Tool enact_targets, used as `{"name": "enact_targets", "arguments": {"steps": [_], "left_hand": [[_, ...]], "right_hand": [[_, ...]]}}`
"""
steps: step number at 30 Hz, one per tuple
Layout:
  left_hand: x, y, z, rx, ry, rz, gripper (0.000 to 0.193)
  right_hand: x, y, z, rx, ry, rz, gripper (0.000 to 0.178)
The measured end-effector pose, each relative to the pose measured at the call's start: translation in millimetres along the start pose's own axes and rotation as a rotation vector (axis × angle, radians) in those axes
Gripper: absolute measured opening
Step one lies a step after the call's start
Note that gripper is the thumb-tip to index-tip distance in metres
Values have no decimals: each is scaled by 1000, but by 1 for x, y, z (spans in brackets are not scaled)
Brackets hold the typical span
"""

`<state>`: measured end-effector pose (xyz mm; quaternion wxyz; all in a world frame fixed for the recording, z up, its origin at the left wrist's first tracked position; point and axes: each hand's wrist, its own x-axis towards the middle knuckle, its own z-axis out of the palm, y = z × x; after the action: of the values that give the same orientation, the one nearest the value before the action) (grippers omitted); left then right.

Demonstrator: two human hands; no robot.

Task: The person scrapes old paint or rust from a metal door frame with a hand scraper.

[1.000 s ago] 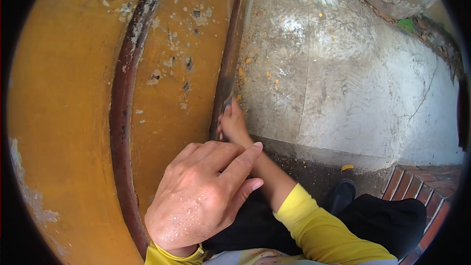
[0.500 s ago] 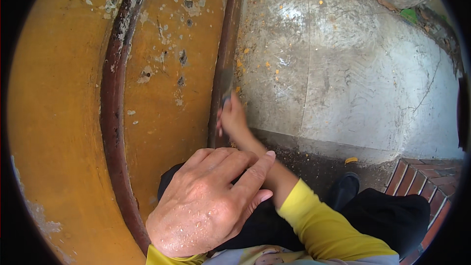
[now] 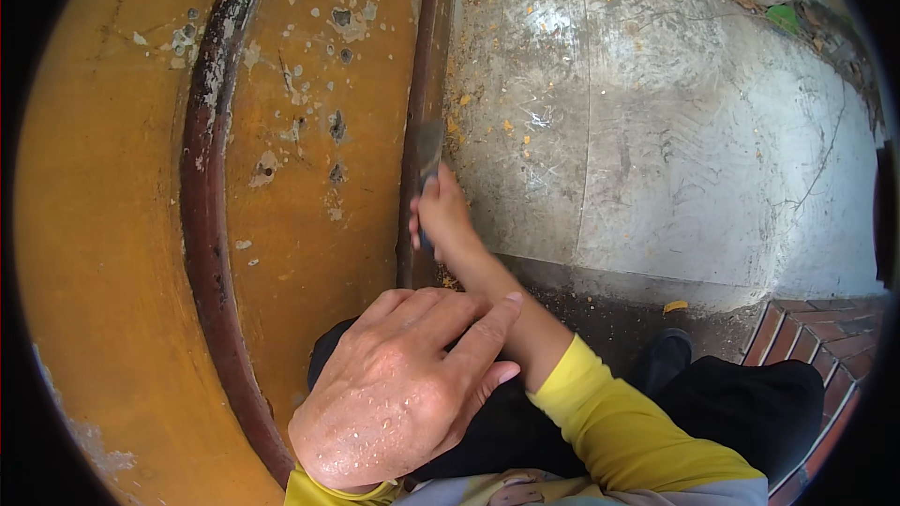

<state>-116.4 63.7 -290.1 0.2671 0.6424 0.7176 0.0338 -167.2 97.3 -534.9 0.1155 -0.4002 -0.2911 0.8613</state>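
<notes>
My right hand (image 3: 445, 217) grips the dark handle of a scraper (image 3: 430, 142), whose flat, broad blade points away from me. The blade lies against the dark brown baseboard (image 3: 423, 66) at the foot of the yellow wall; whether its edge touches cannot be made out. Close to the camera, my left hand (image 3: 403, 379) is held back-up with drops of water on its skin. Its fingers are loosely stretched, with the index finger and thumb apart from the rest, and nothing shows in them. Part of my right forearm is hidden behind it.
The yellow wall (image 3: 309, 215) has holes and peeled spots, and a curved brown band (image 3: 202, 178) crosses it. Grey paving (image 3: 656, 131) with yellow flakes spreads to the right. My dark shoe (image 3: 663, 356) stands beside a brick edge (image 3: 806, 337). A green leaf (image 3: 783, 17) lies far right.
My right hand and the scraper have shifted slightly along the baseboard, and the blade shows more sharply. My left hand stays nearly in place. The view has moved a little.
</notes>
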Motion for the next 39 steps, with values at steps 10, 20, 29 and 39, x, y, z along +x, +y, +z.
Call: {"name": "enact_targets", "arguments": {"steps": [10,20,29,39], "left_hand": [[16,5,5,-31,-36,11,42],[22,6,9,-18,-62,28,43],[16,13,11,3,-85,62,50],[-2,26,11,52,-104,67,50]], "right_hand": [[96,-65,-24,22,-13,-172,43],[-20,63,-41,-437,260,-737,43],[-15,89,-31,-314,32,-660,47],[-43,98,-34,-41,-288,-204,51]]}}
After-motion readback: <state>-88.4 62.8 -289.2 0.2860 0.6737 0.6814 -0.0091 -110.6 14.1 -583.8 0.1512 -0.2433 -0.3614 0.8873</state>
